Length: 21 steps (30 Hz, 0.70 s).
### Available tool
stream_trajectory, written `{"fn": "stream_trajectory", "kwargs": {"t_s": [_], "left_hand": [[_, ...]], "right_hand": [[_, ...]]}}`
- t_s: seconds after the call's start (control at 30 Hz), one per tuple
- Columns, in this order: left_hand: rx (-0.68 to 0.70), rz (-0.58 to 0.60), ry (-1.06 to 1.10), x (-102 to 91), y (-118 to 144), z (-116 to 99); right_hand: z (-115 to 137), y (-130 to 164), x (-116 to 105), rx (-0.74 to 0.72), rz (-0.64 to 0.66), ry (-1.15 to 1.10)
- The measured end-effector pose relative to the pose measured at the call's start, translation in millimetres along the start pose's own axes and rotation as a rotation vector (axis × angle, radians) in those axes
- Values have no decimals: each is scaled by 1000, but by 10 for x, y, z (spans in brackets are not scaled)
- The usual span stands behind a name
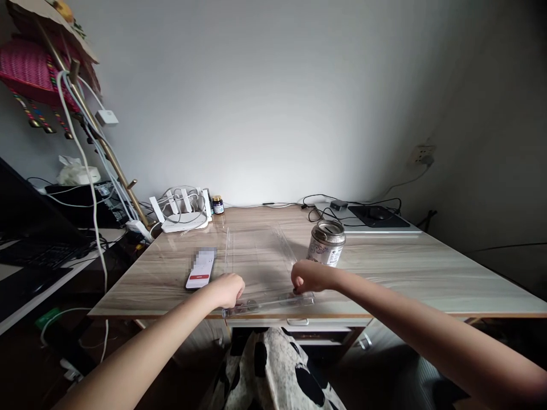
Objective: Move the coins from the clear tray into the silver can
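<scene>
A clear plastic sheet or flat tray lies on the wooden desk, its near rim at the desk's front edge. My left hand is curled over the left end of that rim, and my right hand is curled over its right end. Both fists seem to grip the transparent edge. A silver drink can stands just behind my right hand. A phone with a lit screen lies left of the sheet, close to my left hand.
A white router with cables and a small dark jar sit at the desk's back left. A laptop, mouse pad and mouse lie back right with cables. A leaning rack and a second desk stand on the left. A drawer handle shows below.
</scene>
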State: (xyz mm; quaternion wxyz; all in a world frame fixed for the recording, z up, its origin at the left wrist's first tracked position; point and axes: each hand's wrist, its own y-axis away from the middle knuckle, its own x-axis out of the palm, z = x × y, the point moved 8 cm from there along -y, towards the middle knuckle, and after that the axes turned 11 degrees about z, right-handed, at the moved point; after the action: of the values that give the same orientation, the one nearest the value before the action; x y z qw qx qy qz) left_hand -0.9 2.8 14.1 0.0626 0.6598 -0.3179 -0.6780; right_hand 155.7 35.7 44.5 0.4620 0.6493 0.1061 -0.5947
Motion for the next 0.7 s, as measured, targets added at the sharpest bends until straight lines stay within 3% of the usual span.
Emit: {"fn": "stream_trajectory", "kwargs": {"t_s": [0.1,0.17,0.23,0.33,0.43,0.6,0.7], "left_hand": [[26,-46,28,6,7,11],[46,-63,52,19,9,9],[55,-72,72,32,13,8],[54,-69,110,49,29,12],[76,-89,132,39,53,1],[85,-135,137,41,46,28],[74,-147,159,61,25,63]], "right_hand": [[-237,335,-496,55,-280,-147],[-523,589,-842,179,-459,-148],[-855,764,-1069,327,-548,-154],[-1319,786,-1093,527,-452,-247],[-1563,685,-972,653,-313,-349],[-1559,562,-946,697,-164,-373],[-1545,554,-1007,678,-147,-361]]}}
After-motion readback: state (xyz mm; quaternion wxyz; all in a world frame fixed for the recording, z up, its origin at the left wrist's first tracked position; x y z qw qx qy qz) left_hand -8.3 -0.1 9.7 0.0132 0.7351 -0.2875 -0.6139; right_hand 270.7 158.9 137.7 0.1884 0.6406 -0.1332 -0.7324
